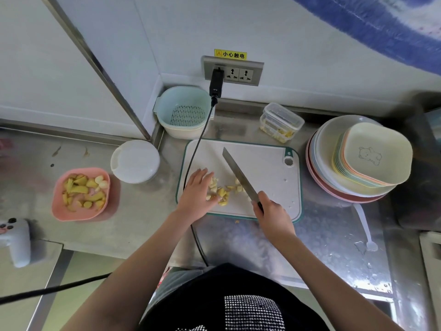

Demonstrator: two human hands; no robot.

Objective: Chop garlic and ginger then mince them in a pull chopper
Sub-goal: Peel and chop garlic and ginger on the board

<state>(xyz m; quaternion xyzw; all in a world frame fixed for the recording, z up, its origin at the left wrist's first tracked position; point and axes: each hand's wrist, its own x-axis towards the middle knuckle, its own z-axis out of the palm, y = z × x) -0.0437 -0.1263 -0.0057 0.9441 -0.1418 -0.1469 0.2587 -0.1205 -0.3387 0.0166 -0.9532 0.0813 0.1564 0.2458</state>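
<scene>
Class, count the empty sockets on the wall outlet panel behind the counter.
2: both on the outlet panel, side by side, to the right of the black adapter. That adapter covers the panel's left end, so one socket may be hidden.

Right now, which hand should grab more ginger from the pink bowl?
The left hand. It rests open on the chopped pieces, on the side nearer the pink bowl. The right hand grips the knife and is farther away.

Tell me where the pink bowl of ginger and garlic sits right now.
In the head view, the pink bowl sits on the steel counter at the left, left of the cutting board and just below-left of the round white lidded container.
</scene>
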